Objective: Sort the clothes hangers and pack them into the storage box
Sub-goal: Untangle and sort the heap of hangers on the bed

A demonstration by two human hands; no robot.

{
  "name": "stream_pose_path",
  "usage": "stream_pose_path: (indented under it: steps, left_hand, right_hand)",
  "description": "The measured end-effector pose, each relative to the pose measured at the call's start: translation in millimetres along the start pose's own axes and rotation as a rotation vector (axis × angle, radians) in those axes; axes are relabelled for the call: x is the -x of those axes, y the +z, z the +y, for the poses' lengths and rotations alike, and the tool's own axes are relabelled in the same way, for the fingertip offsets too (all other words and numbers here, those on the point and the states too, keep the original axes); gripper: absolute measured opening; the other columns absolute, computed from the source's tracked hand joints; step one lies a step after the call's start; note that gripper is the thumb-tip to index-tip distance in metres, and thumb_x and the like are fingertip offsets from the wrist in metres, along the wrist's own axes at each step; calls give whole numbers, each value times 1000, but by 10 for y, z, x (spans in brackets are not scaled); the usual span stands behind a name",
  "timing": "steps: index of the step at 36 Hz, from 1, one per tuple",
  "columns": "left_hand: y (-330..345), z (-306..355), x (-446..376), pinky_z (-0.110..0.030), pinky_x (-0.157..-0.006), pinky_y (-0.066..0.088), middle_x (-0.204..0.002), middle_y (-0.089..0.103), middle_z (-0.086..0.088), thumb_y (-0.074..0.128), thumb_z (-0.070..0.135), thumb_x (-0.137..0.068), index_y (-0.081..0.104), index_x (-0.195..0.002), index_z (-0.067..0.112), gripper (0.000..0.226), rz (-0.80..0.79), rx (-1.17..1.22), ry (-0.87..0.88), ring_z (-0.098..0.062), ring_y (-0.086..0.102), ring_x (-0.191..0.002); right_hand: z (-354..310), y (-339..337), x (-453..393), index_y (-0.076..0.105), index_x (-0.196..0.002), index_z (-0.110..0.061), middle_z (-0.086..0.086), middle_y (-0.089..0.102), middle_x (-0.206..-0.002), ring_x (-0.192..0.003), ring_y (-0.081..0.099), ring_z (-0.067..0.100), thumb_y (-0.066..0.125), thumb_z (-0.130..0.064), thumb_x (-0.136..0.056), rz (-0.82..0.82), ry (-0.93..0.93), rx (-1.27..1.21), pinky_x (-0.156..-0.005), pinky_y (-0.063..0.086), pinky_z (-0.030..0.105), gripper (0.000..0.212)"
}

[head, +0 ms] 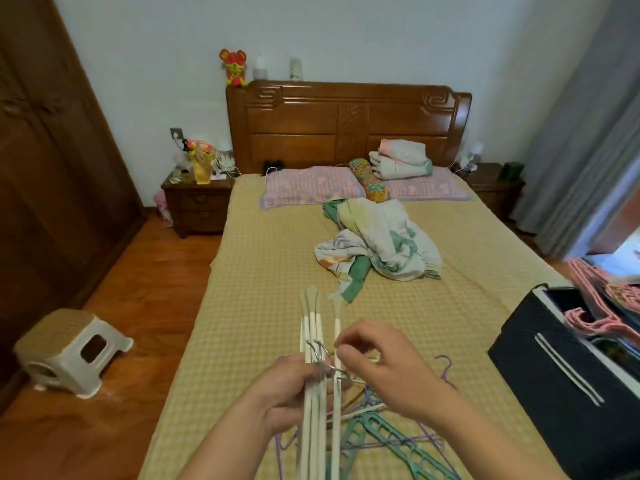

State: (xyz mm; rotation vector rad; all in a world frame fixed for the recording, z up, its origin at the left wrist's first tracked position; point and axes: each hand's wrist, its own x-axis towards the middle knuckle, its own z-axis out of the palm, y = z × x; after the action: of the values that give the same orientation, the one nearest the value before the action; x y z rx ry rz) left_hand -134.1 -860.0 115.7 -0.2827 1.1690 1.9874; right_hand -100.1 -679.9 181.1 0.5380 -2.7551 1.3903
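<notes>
left hand [294,389] grips white hangers [313,327] bundled for sorting; right hand [377,362] pinches another [337,327]; storage box [568,375] at 3 o'clock.

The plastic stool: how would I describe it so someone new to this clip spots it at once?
Start at the bed with its yellow checked cover, then look to the wooden floor on its left side, near the dark wardrobe. The plastic stool stands there alone: low, square, pale-legged with a tan woven-look top, the only seat in view.
</notes>
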Motion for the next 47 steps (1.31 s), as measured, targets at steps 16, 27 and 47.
stream_pose_path:
  steps: [16, 27, 47]
  left_hand:
    - [188, -70, -37, -46, -88, 57, -93, 71, -25, 58, -6, -83, 72, -85, -7, 15, 60, 281, 115, -32, 72, -86]
    - [162, -196, 10, -44, -67, 60, -112, 65, -35, 53, -11, -93, 56, -123, -16, 31, 110, 209, 215, -39, 69, -87]
    - [-37, 10, -144, -41, -76, 54, -87, 74, -26, 47, 6, -104, 65, -114, -7, 24, 343, 278, 39, -31, 69, -92]
  right_hand:
    - [100, 354, 267, 58, -79, -21, -15, 51, -72, -61, 48, 4, 67, -20, -94, 513, -100, 293, -54, 39, 22, 17]
    - [-66, 409, 122, 54, -70, -25, -9, 56, -63, -68, 54, 11, 62, -33, -94, 381, 178, 114, -60, 41, 24, 26]
    - [455, 140, 17, 66, -80, -17, 4, 70, -71, -69, 68, 24, 48, -32, -103, 219, 472, -127, -73, 56, 49, 33]
